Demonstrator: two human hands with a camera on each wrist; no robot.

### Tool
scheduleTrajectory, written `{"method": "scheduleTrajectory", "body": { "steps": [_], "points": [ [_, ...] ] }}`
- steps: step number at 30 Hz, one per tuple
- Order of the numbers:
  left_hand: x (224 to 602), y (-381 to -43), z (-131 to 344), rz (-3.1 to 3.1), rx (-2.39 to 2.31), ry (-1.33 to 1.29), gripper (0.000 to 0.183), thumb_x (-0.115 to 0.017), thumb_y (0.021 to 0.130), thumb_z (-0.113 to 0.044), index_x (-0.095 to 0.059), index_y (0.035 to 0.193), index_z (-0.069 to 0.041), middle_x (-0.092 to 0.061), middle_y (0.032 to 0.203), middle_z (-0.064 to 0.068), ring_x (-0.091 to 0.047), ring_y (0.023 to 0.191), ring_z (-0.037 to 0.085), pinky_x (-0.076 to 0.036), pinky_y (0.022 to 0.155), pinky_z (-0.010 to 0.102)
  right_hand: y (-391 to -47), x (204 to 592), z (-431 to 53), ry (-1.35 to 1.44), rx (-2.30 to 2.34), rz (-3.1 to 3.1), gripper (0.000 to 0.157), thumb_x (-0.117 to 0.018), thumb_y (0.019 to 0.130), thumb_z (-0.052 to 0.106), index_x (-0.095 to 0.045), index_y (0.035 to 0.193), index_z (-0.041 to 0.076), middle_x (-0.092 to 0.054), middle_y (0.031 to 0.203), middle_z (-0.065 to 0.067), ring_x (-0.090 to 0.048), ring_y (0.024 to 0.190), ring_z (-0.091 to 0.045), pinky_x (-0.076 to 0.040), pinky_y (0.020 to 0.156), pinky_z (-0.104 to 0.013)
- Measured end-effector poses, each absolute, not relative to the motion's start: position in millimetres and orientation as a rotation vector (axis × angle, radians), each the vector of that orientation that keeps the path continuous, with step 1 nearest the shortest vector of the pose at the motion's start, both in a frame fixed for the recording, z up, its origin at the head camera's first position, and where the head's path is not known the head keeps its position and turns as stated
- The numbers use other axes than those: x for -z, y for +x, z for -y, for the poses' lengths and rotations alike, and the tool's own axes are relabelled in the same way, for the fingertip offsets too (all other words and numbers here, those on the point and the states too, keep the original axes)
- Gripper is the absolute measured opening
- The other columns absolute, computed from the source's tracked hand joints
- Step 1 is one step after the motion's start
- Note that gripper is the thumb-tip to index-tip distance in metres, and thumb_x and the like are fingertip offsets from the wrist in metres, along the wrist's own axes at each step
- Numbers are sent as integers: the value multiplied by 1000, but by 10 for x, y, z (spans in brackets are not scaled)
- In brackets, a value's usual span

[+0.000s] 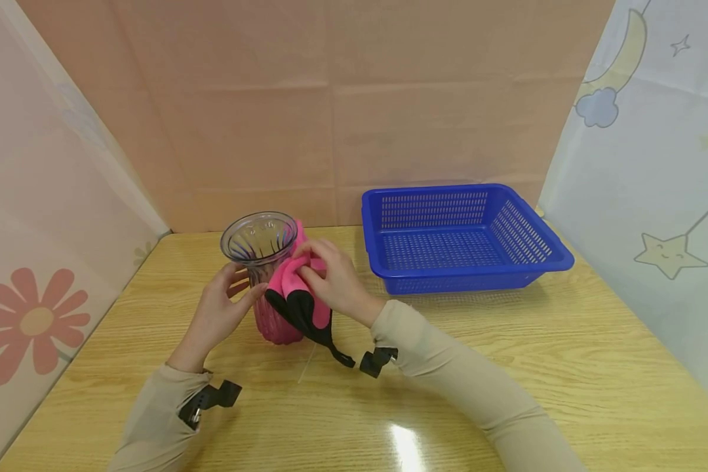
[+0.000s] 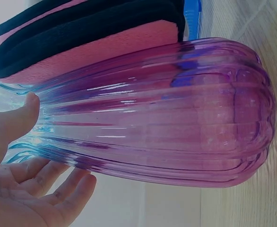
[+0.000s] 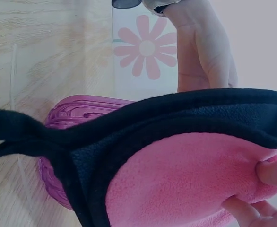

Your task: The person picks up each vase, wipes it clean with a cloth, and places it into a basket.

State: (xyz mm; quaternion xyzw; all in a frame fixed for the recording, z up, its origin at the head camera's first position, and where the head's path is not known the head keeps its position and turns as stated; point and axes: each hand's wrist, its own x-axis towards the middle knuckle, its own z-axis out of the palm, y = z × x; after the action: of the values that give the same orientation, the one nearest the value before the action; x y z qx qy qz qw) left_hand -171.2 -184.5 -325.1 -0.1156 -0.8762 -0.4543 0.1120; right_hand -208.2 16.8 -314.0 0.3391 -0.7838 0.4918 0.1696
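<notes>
A glass vase (image 1: pixel 277 318), clear at its flared rim and pink-purple lower down, stands upright on the table. My left hand (image 1: pixel 218 305) holds it round the narrow neck, thumb on the near side and fingers on the far left. In the left wrist view the ribbed vase (image 2: pixel 167 118) lies sideways across the picture. My right hand (image 1: pixel 336 278) pinches a pink fleece piece with black trim (image 1: pixel 301 305) against the vase's right side. From it a black strap loop (image 1: pixel 342 356) hangs down. The right wrist view shows the fleece (image 3: pixel 176 175) hiding much of the vase.
A blue plastic basket (image 1: pixel 466 282) with slotted sides stands to the right on the wooden table (image 1: pixel 307 426). A thin pale strip (image 1: pixel 308 364) lies near the vase's base. Behind is an orange cloth backdrop (image 1: pixel 271 131), with printed sheets at both sides.
</notes>
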Motion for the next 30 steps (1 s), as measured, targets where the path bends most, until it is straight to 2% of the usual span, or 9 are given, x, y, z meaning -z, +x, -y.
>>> {"method": "scheduleTrajectory", "body": {
  "steps": [9,16,30],
  "points": [
    [3256,-1703,1849,2572,1322,-345,49,-61,86,-13,-40,128,3,-47,125,25,-48,116,43,-43,96,51,-2069,3092,-181,923,-1536,2212,13,-59,83,-2,-59,95,2,-57,100,-13,-58,96,-22,-56,79,-24],
    [3250,-1704,1845,2597,1319,-325,53,-62,86,-17,-39,130,1,-46,128,24,-47,118,43,-42,97,51,-2075,3047,-217,949,-1563,2156,15,-58,83,-3,-58,97,0,-56,104,-15,-60,99,-24,-56,80,-26],
    [3236,-1698,1836,2585,1332,-325,52,-63,86,-20,-41,127,2,-48,126,23,-47,118,43,-42,97,52,-2055,2947,-274,923,-1615,2100,17,-58,83,-5,-57,98,1,-54,101,-13,-59,102,-22,-55,78,-24]
  ]
}}
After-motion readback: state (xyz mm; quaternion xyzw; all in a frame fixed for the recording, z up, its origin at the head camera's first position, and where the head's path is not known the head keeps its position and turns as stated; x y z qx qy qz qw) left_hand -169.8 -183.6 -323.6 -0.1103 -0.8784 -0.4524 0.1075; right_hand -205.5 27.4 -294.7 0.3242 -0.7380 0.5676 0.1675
